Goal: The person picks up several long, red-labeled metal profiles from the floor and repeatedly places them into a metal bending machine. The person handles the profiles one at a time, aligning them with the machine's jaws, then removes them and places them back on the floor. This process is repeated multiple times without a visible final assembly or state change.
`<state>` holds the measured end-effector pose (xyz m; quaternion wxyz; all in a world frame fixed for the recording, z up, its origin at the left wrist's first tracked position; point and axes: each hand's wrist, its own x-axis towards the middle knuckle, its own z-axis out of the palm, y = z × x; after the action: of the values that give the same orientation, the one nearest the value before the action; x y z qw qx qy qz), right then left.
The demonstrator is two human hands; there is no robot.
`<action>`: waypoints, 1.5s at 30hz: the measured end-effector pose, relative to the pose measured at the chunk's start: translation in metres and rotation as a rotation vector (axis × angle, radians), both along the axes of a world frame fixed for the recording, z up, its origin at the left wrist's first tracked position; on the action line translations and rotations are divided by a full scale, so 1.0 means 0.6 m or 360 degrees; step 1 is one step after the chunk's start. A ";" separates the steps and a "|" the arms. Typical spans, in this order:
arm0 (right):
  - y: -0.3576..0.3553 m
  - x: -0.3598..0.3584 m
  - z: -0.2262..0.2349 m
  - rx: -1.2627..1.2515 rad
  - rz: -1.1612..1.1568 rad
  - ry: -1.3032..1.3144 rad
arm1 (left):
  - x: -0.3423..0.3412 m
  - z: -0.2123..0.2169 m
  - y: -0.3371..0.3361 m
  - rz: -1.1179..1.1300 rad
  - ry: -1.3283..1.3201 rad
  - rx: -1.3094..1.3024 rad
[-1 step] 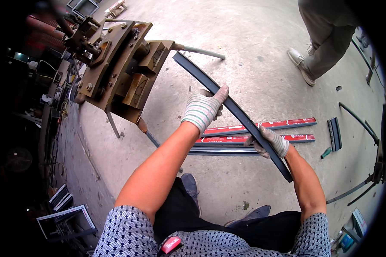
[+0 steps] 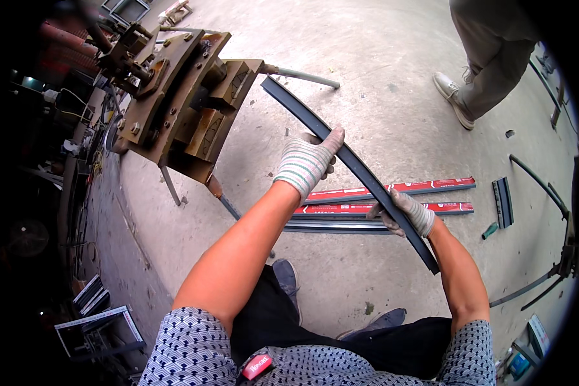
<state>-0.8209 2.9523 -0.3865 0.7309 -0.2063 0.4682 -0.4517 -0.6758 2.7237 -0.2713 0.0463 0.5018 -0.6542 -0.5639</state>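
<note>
A long, dark grey metal profile [image 2: 359,166] slants across the middle of the view, its upper end near the machine and its lower end by my right forearm. Both my hands wear striped work gloves. My left hand [image 2: 304,161] is closed round the profile above its middle, thumb lying over the top face. Lower down, my right hand [image 2: 413,213] grips it with the fingers underneath. Beyond and below the profile, two strips with red film [image 2: 441,185] and a bare silver-grey profile [image 2: 341,226] lie on the floor, partly hidden by my hands.
A heavy, rusty steel bending machine [image 2: 180,106] on legs stands at upper left. A person's leg and shoe [image 2: 453,100] are at upper right. On the floor at right lie a short profile piece [image 2: 503,202] and a green-handled tool [image 2: 489,231]. Frames [image 2: 100,331] stand at lower left.
</note>
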 end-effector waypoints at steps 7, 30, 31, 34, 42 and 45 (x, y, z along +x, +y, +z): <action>-0.022 0.001 0.010 -0.0052 0.0074 0.0929 | 0.007 -0.004 -0.008 0.0015 0.0139 -0.0060; -0.063 0.024 0.082 -0.0703 -0.1332 -0.0162 | 0.011 0.025 0.022 -0.1452 -0.0025 -0.1369; -0.063 0.028 0.084 -0.0639 -0.1338 -0.0182 | 0.010 0.016 0.013 -0.1486 -0.0088 -0.1412; -0.048 0.049 0.097 -0.0354 -0.1247 -0.0191 | 0.007 0.000 -0.001 -0.1461 -0.0082 -0.1598; 0.003 0.121 0.247 -0.0738 -0.0438 0.2351 | 0.051 0.021 -0.062 -0.1600 -0.0338 -0.1651; 0.009 0.100 0.247 -0.0792 -0.0419 0.3088 | 0.061 0.031 -0.071 -0.1652 -0.0403 -0.1660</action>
<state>-0.7610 2.9576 -0.2382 -0.0852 -0.5779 0.7719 -0.2507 -0.6393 2.6812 -0.2526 -0.0694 0.1023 -0.9900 -0.0677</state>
